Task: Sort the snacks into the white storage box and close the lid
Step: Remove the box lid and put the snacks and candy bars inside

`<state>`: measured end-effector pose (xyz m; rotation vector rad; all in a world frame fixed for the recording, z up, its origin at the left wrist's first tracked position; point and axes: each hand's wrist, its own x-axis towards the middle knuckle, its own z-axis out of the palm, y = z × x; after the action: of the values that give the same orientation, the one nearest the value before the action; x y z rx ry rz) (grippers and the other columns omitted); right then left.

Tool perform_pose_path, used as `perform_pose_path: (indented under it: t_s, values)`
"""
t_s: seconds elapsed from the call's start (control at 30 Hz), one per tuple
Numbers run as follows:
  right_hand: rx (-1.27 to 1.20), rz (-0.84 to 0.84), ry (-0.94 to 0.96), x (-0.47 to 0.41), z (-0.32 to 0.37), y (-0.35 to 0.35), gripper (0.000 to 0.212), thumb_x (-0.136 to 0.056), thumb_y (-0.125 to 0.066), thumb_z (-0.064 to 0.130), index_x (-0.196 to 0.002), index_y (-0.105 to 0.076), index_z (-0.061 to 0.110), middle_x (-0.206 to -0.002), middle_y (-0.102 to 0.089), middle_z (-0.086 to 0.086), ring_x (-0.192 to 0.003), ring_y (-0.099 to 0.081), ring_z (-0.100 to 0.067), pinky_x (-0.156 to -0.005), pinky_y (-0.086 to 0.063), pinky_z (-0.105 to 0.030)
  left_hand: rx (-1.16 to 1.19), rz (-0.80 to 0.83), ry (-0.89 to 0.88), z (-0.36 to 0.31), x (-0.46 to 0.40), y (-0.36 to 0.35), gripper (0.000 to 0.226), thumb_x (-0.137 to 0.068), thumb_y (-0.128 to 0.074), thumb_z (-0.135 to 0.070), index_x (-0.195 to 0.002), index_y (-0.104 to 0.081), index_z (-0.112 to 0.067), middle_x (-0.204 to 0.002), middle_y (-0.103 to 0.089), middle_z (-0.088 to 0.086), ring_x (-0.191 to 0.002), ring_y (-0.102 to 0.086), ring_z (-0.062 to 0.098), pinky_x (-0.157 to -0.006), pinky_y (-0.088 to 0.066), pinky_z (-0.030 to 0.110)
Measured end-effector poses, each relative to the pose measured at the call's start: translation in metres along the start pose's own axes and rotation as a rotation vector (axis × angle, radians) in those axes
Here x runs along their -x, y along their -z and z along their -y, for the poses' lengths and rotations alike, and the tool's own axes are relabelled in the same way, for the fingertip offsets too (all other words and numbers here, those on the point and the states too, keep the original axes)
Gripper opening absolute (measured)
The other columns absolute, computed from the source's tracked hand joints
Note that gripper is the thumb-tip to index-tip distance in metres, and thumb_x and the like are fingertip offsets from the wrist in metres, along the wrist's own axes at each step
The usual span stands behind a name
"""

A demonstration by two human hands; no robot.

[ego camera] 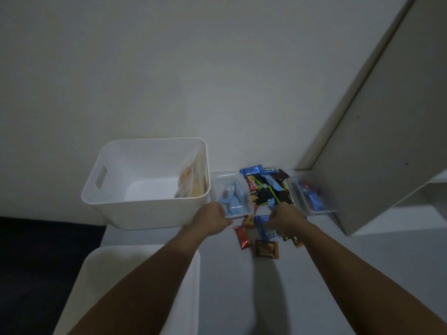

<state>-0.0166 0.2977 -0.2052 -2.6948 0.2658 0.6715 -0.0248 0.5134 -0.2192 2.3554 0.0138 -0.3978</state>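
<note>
Item: white box (135, 204), far left on the table (338, 274), open-topped; orange packets stood against its right inner wall.
Item: lid (101, 274), white, near left, lying flat and off the box.
Item: left tray (217, 187), clear, just right of the box, holding pale blue packets.
Item: right tray (331, 204), clear, far right, holding blue and red packets.
Item: snack pile (263, 189), between the two trays; red, brown and blue packets lay scattered nearer you.

Your left hand (212, 221) gripped the near edge of the left tray, fingers curled over it. Your right hand (285, 218) was down among the loose packets; its fingers were curled, but whether that grip held a packet could not be told.

Step in hand, by judgement: sorting, well short of done, since most snacks lay outside the box. The next move would call for a sure hold on one packet and a drop into a tray or the box.

Surface: pale grey table. Room: dim, plain wall beyond, a grey panel leaning at far right, dark floor at left.
</note>
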Motion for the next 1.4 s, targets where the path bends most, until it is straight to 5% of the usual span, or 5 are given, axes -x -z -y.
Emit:
perform_pose_path:
  t_s: [0.5, 0.77, 0.97, 1.13, 1.4]
  values:
    - [-0.195, -0.306, -0.231, -0.073, -0.127, 0.054, 0.057, -0.083, -0.061, 0.055, -0.113, -0.061, 0.006, -0.116, -0.063, -0.020, -0.109, -0.060, -0.037, -0.087, -0.050, -0.039, 0.046, 0.161, -0.009, -0.104, -0.083, -0.102, 0.023, -0.082, -0.069, -0.022, -0.100, -0.064, -0.010, -0.097, -0.068, 0.010, -0.086, -0.064, 0.023, -0.081, -0.055, 0.039]
    - [-0.050, -0.150, -0.227, -0.086, -0.164, 0.047, 0.059, -0.085, -0.064, 0.035, -0.132, -0.048, 0.003, -0.135, -0.044, -0.018, -0.126, -0.046, -0.034, -0.107, -0.035, -0.037, 0.138, 0.290, 0.074, -0.154, -0.112, -0.162, 0.048, -0.086, -0.064, -0.026, -0.130, -0.052, -0.011, -0.125, -0.061, 0.008, -0.111, -0.058, 0.025, -0.089, -0.047, 0.030]
    - [-0.291, -0.233, -0.294, -0.098, -0.166, 0.044, 0.052, -0.081, -0.070, 0.023, -0.123, -0.046, 0.005, -0.123, -0.060, -0.018, -0.115, -0.057, -0.036, -0.091, -0.047, -0.037, 0.254, 0.213, 0.192, -0.169, -0.123, -0.183, 0.025, -0.089, -0.056, -0.011, -0.112, -0.061, -0.003, -0.108, -0.066, 0.013, -0.099, -0.063, 0.027, -0.085, -0.055, 0.041]
    - [-0.411, -0.247, -0.345, -0.104, -0.173, 0.051, 0.035, -0.087, -0.067, 0.021, -0.112, -0.060, -0.002, -0.117, -0.065, -0.021, -0.107, -0.062, -0.036, -0.082, -0.050, -0.034, 0.271, 0.091, 0.227, -0.165, -0.124, -0.187, 0.017, -0.092, -0.058, -0.015, -0.104, -0.063, -0.004, -0.095, -0.066, 0.007, -0.074, -0.060, 0.010, -0.049, -0.043, 0.013]
    - [-0.674, -0.260, -0.218, -0.101, -0.132, 0.066, 0.029, -0.076, -0.061, 0.012, -0.104, -0.068, 0.007, -0.098, -0.070, -0.011, -0.088, -0.067, -0.028, -0.077, -0.058, -0.039, 0.426, -0.154, 0.241, -0.151, -0.117, -0.145, 0.014, -0.090, -0.060, -0.011, -0.077, -0.060, -0.007, -0.079, -0.065, 0.013, -0.068, -0.067, 0.025, -0.067, -0.060, 0.042]
